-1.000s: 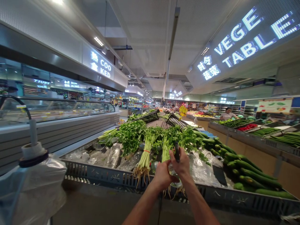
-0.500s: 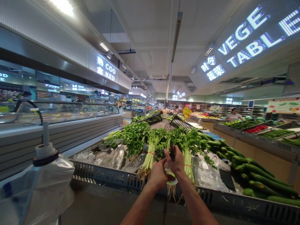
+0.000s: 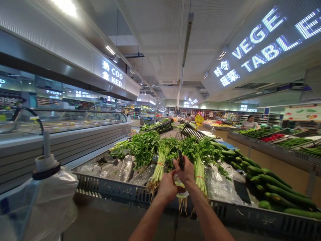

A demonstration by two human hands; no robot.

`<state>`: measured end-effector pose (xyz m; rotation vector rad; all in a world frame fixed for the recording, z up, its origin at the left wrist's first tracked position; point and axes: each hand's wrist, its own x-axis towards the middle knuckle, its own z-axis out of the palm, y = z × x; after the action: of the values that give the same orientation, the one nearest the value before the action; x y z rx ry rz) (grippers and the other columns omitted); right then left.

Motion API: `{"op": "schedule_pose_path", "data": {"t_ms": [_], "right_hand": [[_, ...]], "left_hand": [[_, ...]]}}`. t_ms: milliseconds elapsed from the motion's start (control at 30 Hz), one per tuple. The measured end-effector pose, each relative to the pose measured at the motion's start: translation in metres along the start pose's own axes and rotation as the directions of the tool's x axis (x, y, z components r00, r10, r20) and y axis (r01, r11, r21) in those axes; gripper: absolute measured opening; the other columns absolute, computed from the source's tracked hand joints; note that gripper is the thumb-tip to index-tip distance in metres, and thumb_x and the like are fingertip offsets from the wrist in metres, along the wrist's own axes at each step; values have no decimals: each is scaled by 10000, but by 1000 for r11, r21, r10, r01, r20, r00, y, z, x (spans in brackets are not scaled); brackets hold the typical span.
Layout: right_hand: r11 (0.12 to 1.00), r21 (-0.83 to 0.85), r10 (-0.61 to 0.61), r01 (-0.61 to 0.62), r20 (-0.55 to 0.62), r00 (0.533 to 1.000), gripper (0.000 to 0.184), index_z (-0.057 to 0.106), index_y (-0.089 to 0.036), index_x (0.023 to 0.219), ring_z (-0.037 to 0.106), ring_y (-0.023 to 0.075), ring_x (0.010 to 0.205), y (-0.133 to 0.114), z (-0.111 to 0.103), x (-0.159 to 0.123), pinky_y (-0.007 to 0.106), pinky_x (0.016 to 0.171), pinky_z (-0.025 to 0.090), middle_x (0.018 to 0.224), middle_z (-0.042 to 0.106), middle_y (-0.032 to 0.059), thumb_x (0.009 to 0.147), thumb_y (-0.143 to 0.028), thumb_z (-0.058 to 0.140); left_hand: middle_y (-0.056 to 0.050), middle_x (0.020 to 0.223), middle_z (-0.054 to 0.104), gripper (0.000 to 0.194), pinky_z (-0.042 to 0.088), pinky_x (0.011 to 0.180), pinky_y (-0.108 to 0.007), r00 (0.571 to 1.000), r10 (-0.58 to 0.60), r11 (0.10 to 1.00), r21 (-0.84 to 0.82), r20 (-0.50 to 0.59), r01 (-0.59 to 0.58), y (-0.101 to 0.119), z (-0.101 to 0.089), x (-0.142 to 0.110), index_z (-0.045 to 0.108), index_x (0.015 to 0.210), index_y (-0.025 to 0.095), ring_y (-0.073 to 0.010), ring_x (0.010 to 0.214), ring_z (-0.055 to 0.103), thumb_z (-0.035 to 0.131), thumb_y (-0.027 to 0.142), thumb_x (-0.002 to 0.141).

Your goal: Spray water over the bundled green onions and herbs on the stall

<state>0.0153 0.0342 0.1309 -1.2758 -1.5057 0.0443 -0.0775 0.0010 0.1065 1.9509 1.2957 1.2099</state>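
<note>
My left hand (image 3: 167,185) and my right hand (image 3: 186,174) meet over the front edge of a grey plastic crate (image 3: 112,189) of herbs. Both are closed around the stalks of a bunch of green herbs (image 3: 181,191), whose pale roots hang below my hands. A thin black object (image 3: 181,159) stands up from my right hand's fingers. Other tied herb bunches (image 3: 160,160) lie just beyond, leaves pointing away.
Cucumbers (image 3: 271,189) are heaped at the right of the stand. Clear plastic bags with ice (image 3: 120,169) lie in the crate's left part. A bagged dispenser (image 3: 42,197) stands at lower left. A glass counter (image 3: 70,124) runs along the left; a person (image 3: 248,123) stands far right.
The view has shifted a little. My hands have stayed closed on the bunch and sit slightly further left and lower in view; another herb bunch now shows to their right.
</note>
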Motion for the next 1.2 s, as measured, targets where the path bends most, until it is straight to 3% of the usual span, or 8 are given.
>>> {"op": "schedule_pose_path", "data": {"t_ms": [300, 633, 800, 967, 1200], "right_hand": [[1000, 8, -9, 9, -16, 1000, 317, 504, -191, 800, 536, 141, 640, 6, -7, -1, 250, 608, 367, 727, 592, 17, 674, -477, 448], [997, -70, 25, -30, -63, 998, 290, 500, -191, 725, 512, 119, 563, 25, -15, -1, 234, 558, 345, 649, 584, 4, 690, -470, 428], [993, -90, 64, -72, -89, 994, 284, 495, -186, 773, 522, 129, 614, 31, -23, 0, 242, 585, 355, 716, 589, 17, 682, -451, 445], [991, -78, 98, -112, -167, 981, 278, 495, -191, 775, 523, 136, 622, 32, -37, 5, 254, 604, 360, 707, 590, 11, 681, -449, 450], [992, -25, 115, -122, -188, 975, 289, 491, -194, 772, 525, 134, 626, 40, -55, 2, 255, 614, 368, 698, 589, 4, 674, -464, 463]], "left_hand": [[-29, 952, 629, 613, 386, 824, -340, 998, -29, 999, 20, 49, 28, 11, 4, 0, 519, 1067, 207, -229, 868, 557, 678, 195, 475], [-46, 824, 635, 534, 432, 712, -294, 996, 52, 998, 18, 75, -53, -4, 28, 10, 552, 983, 182, -198, 761, 564, 691, 310, 484], [-31, 779, 623, 539, 436, 694, -283, 991, 61, 998, -16, 123, -60, -5, 39, 17, 539, 985, 177, -179, 729, 563, 691, 345, 496], [-38, 915, 604, 635, 418, 766, -280, 991, 100, 987, -138, 93, -87, -5, 52, 22, 468, 1085, 190, -174, 832, 547, 702, 319, 509], [-75, 1057, 555, 687, 389, 837, -285, 994, 49, 968, -250, 97, -23, -1, 72, 16, 464, 1091, 166, -196, 950, 507, 739, 280, 471]]}}
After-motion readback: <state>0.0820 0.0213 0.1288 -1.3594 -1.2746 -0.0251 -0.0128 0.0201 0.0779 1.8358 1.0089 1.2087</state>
